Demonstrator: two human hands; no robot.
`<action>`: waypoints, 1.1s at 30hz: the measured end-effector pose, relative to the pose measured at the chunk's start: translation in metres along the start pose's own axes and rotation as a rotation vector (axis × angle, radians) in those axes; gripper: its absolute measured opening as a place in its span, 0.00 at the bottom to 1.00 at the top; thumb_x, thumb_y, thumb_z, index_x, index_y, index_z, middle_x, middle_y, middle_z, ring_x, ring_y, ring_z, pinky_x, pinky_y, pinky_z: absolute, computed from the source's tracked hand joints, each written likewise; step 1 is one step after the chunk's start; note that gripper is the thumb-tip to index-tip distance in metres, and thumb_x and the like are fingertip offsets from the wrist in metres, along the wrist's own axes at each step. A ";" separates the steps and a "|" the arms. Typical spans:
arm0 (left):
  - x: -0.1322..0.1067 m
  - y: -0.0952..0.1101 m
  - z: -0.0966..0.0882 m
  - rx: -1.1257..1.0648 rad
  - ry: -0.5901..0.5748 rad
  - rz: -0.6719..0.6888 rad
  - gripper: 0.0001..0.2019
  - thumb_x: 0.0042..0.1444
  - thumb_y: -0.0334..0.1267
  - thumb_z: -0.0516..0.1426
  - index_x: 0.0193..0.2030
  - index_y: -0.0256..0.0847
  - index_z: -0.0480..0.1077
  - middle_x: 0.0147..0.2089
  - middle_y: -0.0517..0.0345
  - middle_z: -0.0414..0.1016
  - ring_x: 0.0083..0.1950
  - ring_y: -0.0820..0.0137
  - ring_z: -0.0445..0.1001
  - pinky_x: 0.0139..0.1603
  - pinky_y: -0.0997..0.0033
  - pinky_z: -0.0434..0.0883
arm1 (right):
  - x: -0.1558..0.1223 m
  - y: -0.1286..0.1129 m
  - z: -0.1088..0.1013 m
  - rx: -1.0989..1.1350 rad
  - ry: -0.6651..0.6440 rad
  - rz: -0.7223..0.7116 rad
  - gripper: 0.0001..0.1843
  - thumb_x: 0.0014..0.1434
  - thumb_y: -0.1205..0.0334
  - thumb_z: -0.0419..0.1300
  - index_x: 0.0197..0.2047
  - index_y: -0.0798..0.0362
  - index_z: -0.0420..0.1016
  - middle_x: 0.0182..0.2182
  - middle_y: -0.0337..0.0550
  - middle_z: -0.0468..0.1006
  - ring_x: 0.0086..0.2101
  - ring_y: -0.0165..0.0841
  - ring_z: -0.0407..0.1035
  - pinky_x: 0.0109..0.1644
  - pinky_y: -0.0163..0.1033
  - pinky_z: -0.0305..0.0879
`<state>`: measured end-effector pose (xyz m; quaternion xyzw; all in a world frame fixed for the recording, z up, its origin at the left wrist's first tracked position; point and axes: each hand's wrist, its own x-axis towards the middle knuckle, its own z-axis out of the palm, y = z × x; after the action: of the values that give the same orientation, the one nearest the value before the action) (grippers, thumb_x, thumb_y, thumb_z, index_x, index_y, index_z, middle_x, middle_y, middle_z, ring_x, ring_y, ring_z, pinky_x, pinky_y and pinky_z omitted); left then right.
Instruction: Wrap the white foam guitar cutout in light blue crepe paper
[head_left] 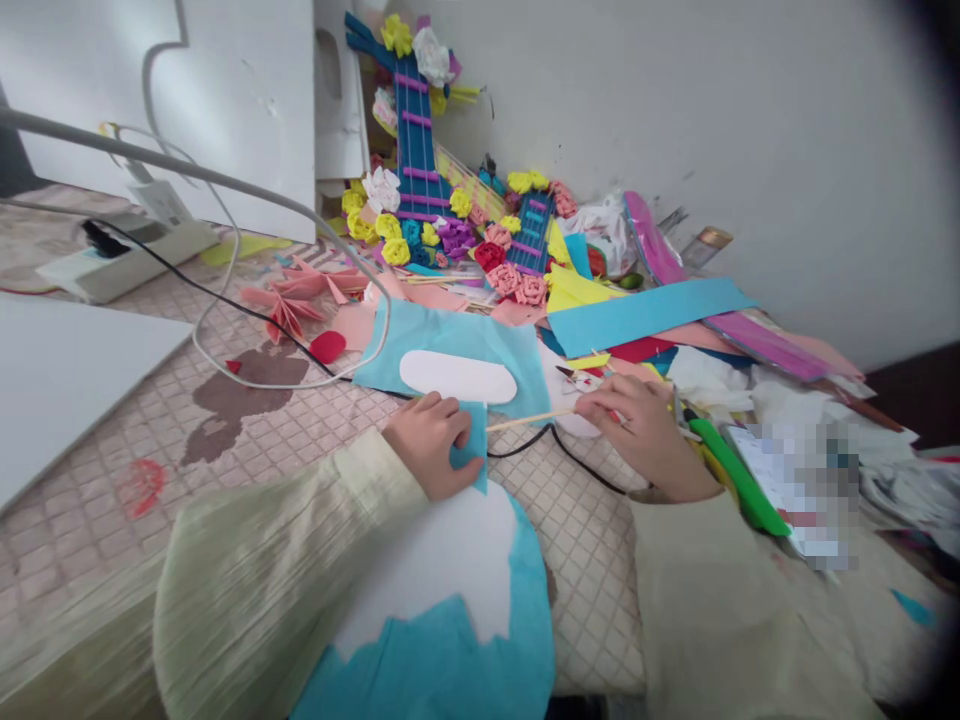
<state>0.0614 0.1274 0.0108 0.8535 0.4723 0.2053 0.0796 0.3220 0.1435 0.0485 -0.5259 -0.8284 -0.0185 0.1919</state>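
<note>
My right hand [634, 425] pinches the far end of a thin wooden stick [529, 420]. The stick's other end meets the edge of a blue paper-covered piece [471, 450], and I cannot tell whether it goes in. Closed over that piece is my left hand [433, 440], its thumb and fingers pressing from the side. Below lies a rounded white shape [450, 560] partly covered with blue crepe paper [465, 660], directly under my left forearm. Just beyond my hands, a white oval card [457, 376] rests on a sheet of blue paper [532, 360].
Paper-flower-covered blue guitar shapes [416, 140] lean at the back wall. A white cable [315, 215] loops across the left, near a power strip [127, 260]. Blue strips [652, 315], a green-handled tool [739, 480] and a blurred phone-like object [795, 490] lie at right.
</note>
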 end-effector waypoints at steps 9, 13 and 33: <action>0.000 0.003 -0.001 0.015 -0.010 -0.004 0.09 0.44 0.42 0.55 0.23 0.41 0.60 0.28 0.56 0.66 0.34 0.66 0.63 0.36 0.64 0.63 | 0.002 0.007 0.012 -0.070 -0.096 0.000 0.20 0.62 0.52 0.46 0.32 0.48 0.77 0.32 0.45 0.71 0.37 0.40 0.66 0.42 0.49 0.52; 0.002 0.005 -0.005 0.025 -0.047 -0.021 0.09 0.44 0.43 0.54 0.24 0.40 0.61 0.28 0.56 0.66 0.34 0.65 0.63 0.37 0.63 0.64 | 0.001 0.012 0.014 -0.080 -0.115 -0.015 0.20 0.61 0.51 0.47 0.30 0.47 0.77 0.31 0.45 0.71 0.36 0.39 0.65 0.40 0.47 0.56; 0.004 0.008 -0.010 0.017 -0.089 -0.059 0.09 0.44 0.43 0.54 0.23 0.40 0.61 0.28 0.55 0.66 0.34 0.64 0.63 0.39 0.62 0.64 | -0.001 0.012 0.007 -0.111 -0.030 -0.111 0.23 0.61 0.47 0.46 0.26 0.49 0.74 0.29 0.45 0.70 0.33 0.39 0.65 0.40 0.49 0.53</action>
<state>0.0653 0.1254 0.0231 0.8482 0.4950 0.1605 0.0992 0.3303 0.1497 0.0398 -0.4892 -0.8568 -0.0673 0.1487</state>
